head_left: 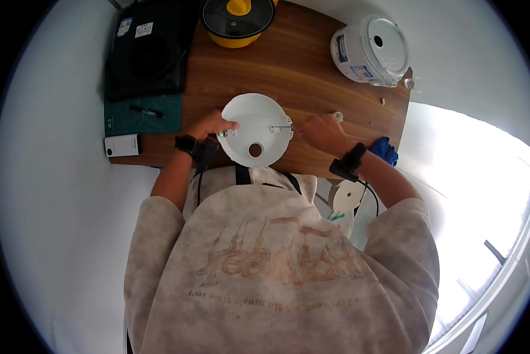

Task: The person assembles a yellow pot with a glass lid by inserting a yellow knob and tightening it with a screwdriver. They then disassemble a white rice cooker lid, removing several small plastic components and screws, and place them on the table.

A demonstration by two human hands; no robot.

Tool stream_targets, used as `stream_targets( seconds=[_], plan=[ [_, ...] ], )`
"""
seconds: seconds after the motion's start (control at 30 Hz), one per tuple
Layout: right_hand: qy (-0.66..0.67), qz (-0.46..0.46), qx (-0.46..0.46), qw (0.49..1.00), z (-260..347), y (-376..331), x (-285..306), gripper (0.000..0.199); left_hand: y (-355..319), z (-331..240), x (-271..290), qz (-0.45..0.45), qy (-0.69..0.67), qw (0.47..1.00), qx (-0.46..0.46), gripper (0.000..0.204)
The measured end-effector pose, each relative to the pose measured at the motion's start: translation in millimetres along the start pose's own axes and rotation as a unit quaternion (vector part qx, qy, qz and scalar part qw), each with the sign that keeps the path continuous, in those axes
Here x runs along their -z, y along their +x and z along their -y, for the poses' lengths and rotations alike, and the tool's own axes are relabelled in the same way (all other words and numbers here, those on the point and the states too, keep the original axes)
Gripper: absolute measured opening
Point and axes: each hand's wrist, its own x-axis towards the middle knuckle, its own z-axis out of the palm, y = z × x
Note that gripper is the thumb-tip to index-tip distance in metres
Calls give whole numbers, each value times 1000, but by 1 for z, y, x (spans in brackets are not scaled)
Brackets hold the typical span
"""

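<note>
Head view: white shell (255, 125) at frame centre, gripped at left rim by left hand (212, 123). Near right rim: right hand (323, 133), fingers curled; cannot tell whether holding anything.

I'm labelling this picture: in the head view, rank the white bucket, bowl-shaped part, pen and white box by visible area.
1. White bucket and bowl-shaped part: too alike to rank
2. White box
3. Pen

Pot (236, 28) behind the shell (255, 125) — bucket (368, 50) right, mat (141, 125) left.

Brown wooden table (300, 74), pale wall (474, 56), bright glare (453, 171)
</note>
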Motion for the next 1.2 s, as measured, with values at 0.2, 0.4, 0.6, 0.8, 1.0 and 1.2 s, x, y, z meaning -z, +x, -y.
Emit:
stream_targets(
  seconds=[0.2,0.4,0.6,0.8,1.0,1.2],
  plan=[
    [-121,-114,112,980,-1,-4,-8,18,4,-2,6,12,22,1000,-11,42],
    [-180,-160,152,959,5,-1,-5,17,-6,-14,5,13,59,998,-15,44],
    [-209,-166,137,954,11,1,-9,19,-12,-16,2,7,79,997,-18,46],
    [-202,-134,55,969,34,-1,-7,16,-11,-9,4,3,99,995,-7,46],
    [29,-62,-71,995,22,-26,-16,20,-14,-7,3,3,68,998,1,46],
    [461,-90,-271,840,23,-50,-30,29,-23,22,-2,-44,0,997,-58,42]
  ],
)
